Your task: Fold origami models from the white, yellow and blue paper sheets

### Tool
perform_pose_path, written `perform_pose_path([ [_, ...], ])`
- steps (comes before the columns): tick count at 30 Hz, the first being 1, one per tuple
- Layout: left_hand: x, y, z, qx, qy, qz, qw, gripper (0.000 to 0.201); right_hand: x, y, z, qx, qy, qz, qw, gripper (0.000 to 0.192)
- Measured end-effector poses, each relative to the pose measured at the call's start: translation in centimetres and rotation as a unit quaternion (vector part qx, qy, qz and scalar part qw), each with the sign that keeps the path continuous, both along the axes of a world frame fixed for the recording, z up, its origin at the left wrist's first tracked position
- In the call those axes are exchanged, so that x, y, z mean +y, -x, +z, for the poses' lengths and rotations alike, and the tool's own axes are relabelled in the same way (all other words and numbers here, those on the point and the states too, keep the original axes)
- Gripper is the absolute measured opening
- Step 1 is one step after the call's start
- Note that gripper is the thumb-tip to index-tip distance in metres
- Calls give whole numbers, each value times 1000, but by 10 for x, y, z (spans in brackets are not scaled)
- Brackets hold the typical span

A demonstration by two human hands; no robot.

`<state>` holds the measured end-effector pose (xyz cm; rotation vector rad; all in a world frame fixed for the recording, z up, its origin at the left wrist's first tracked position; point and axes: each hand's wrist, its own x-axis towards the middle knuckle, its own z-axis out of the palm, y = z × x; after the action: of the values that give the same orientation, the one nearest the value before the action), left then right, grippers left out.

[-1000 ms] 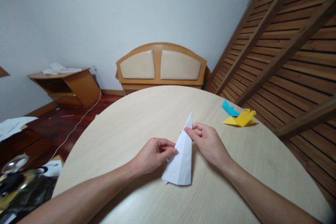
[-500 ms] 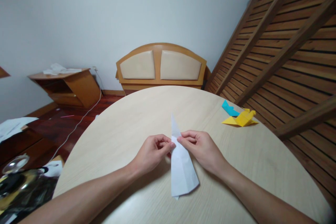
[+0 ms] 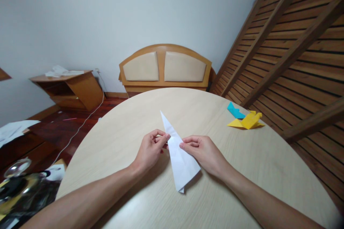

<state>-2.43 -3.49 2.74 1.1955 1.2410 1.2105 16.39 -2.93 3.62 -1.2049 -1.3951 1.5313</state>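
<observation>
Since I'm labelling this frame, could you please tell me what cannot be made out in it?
- Paper: its underside and inner folds, hidden by its own top layer.
- Blue piece: partly covered by the yellow piece; its shape is unclear.
- Clutter, lower left: cut off by the edge, blurred.

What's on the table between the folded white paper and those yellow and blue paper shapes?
Only the right hand and bare table lie between the pointed white folded paper and the yellow and blue folded paper shapes, in the head view.
</observation>
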Motion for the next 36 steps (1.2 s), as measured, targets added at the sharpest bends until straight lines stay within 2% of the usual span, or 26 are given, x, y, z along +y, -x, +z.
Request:
perform_pose_path([
  [5, 2, 0, 1, -25, 18, 29, 999, 39, 3, -2, -2, -15, -29, -10, 999, 18],
  [10, 0, 0, 7, -35, 38, 22, 998, 38, 5, -5, -5, -30, -83, -12, 996, 21],
  [13, 0, -1, 9, -52, 36, 45, 997, 37, 6, -5, -7, -34, -104, -12, 994, 26],
  [19, 5, 1, 5, -93, 44, 85, 991, 36, 7, -9, -10, -91, -175, -6, 980, 30],
  [26, 10, 6, 2, -87, 24, 109, 990, 39, 10, -24, 5, -204, -229, -9, 952, 29],
  [29, 6, 4, 1, -77, 18, 89, 993, 39, 11, -25, 10, -205, -260, -39, 943, 26],
  [31, 2, -1, -2, -74, 14, 51, 996, 38, 9, -21, 9, -158, -233, -20, 959, 26],
  [33, -4, -7, -6, -76, 5, 5, 997, 38, 6, -14, 5, -100, -166, 25, 981, 28],
  [36, -10, -12, -10, -73, 3, -46, 996, 39, 3, -9, 1, -68, -94, 61, 991, 29],
])
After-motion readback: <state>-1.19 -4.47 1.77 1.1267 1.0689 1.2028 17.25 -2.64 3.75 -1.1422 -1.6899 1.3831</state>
